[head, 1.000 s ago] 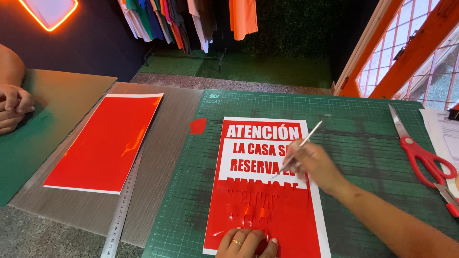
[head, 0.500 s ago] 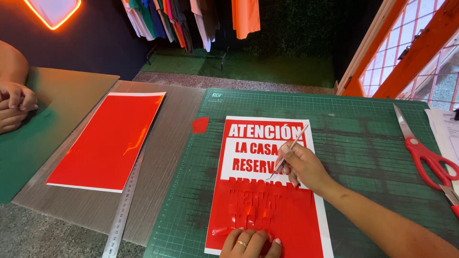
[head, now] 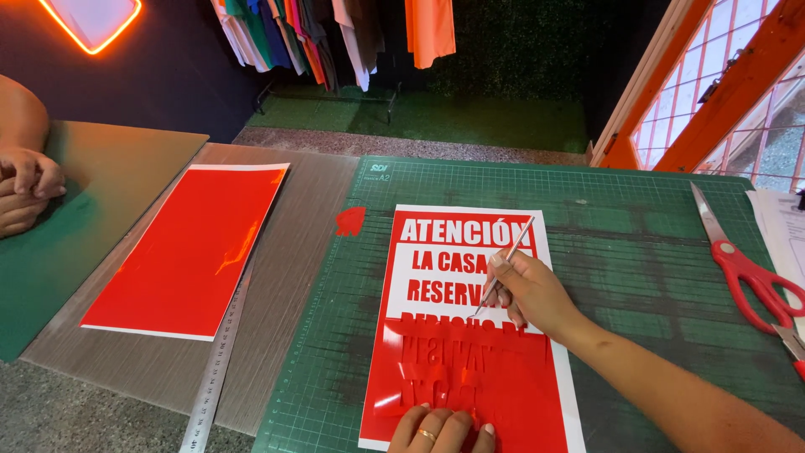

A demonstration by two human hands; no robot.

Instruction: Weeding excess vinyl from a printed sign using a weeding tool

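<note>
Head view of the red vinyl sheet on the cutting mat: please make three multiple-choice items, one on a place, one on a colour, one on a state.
1. Where do the scissors lie?
A. right of the vinyl sheet
B. on the steel ruler
C. under the sheet

2. What colour is the cutting mat?
A. blue
B. green
C. white

3. What is the right hand doing?
A. lying flat and empty
B. holding scissors
C. holding a thin metal tool

Answers: 1 A, they lie at the mat's right edge; 2 B, green with grid lines; 3 C, the fingers grip it over the sheet.
</note>
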